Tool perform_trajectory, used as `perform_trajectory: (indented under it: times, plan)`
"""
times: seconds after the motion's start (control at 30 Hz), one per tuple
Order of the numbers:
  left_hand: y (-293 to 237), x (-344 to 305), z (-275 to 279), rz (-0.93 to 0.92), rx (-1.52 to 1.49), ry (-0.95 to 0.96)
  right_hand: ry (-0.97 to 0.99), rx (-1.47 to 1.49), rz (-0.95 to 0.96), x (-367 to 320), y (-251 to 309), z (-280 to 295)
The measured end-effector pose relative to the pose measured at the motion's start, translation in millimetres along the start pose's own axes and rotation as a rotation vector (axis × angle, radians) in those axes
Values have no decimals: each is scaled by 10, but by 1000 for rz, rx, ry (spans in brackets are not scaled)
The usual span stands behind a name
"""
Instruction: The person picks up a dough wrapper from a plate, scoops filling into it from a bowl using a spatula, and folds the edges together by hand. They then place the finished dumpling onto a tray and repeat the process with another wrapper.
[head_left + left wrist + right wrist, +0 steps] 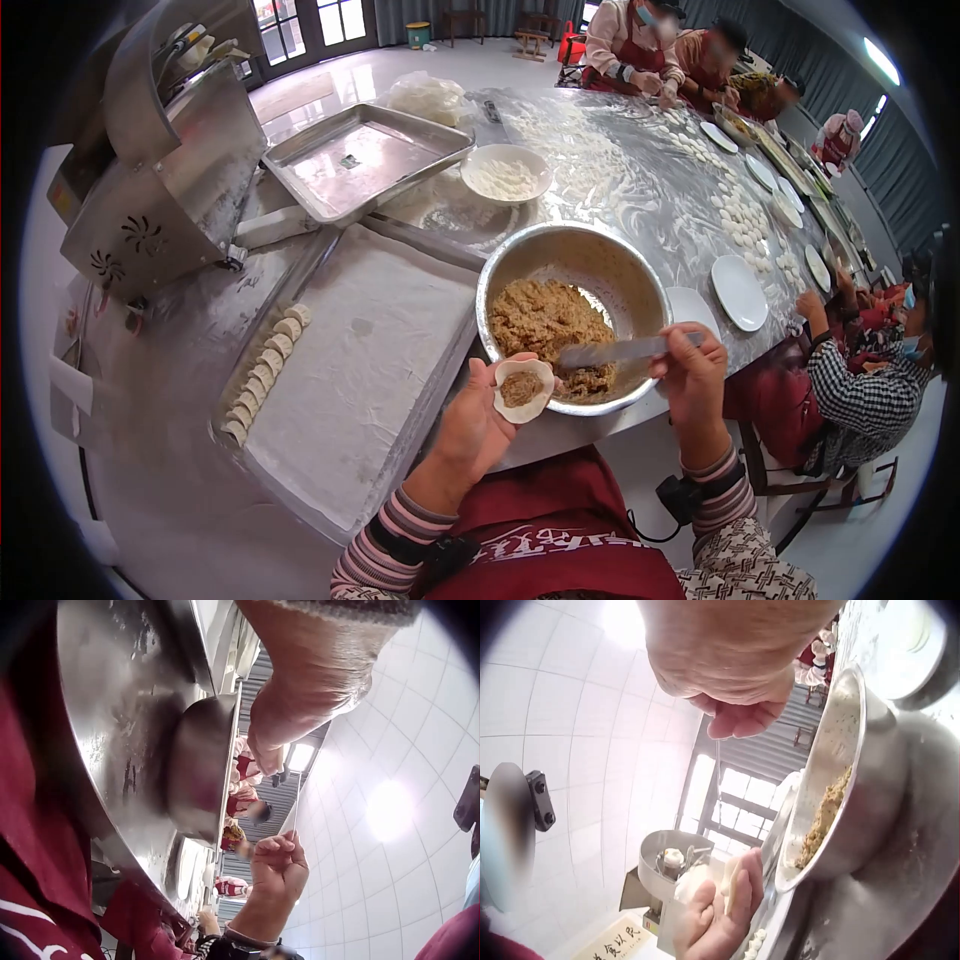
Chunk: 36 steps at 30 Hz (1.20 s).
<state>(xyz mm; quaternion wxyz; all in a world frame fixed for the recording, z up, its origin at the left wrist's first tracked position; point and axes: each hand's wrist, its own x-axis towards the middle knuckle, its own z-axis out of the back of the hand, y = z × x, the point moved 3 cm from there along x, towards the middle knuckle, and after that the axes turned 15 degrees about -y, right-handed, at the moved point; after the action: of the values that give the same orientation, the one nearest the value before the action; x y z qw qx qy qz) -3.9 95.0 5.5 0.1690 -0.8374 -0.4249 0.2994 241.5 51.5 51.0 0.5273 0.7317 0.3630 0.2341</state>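
In the head view my left hand (474, 428) holds a round dumpling wrapper (541, 396) with a lump of brown filling (520, 389) in its middle. My right hand (694, 376) pinches one end of a flat metal spatula (625, 349), whose far end overlaps the filling in a big steel bowl (645, 265). In the right wrist view the left hand (724, 919) cups the wrapper beside the bowl, and the right hand (742, 712) is above it with the thin spatula pointing down.
Left of the bowl lies a floured tray (350, 370) with a row of folded dumplings (262, 375) along its left side. Behind are an empty metal tray (370, 150), a flour bowl (507, 175) and a steel machine (160, 190). White plates (740, 293) and other people line the table's right side.
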Motion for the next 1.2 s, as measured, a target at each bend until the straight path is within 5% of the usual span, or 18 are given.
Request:
perform_trajectory:
  times: [0.07,0.2,0.33,0.43,0.53,0.7,0.77,0.8,0.87,0.97,1.2]
  plan:
    - [-26,-20,-4,-4,17,-15,-42,24,47,29,20,84]
    - [-69,-77,-28,-77,64,-25,-272,-392,443,-19,-30,358]
    - [-64,-166,-63,-90,84,-74,-310,-509,496,-101,-228,433]
    - [-35,-210,-96,-76,116,-64,-264,-638,789,-84,-361,371]
    - [23,-236,-126,-63,121,-9,-275,-757,629,-155,-414,304]
    - [100,-240,-26,-30,52,-25,-313,-970,825,-250,-157,322]
    - [74,-250,-2,17,-8,98,-349,-1076,1257,-453,120,243]
    - [69,-283,-17,64,-105,156,-377,-1065,1275,-518,150,238]
    - [109,-195,128,58,32,90,-54,-917,1348,-676,106,189]
    - [122,-178,93,147,-84,110,165,-763,1411,-798,39,58]
    - [-57,-291,-204,31,102,146,408,-610,1499,-888,8,-198]
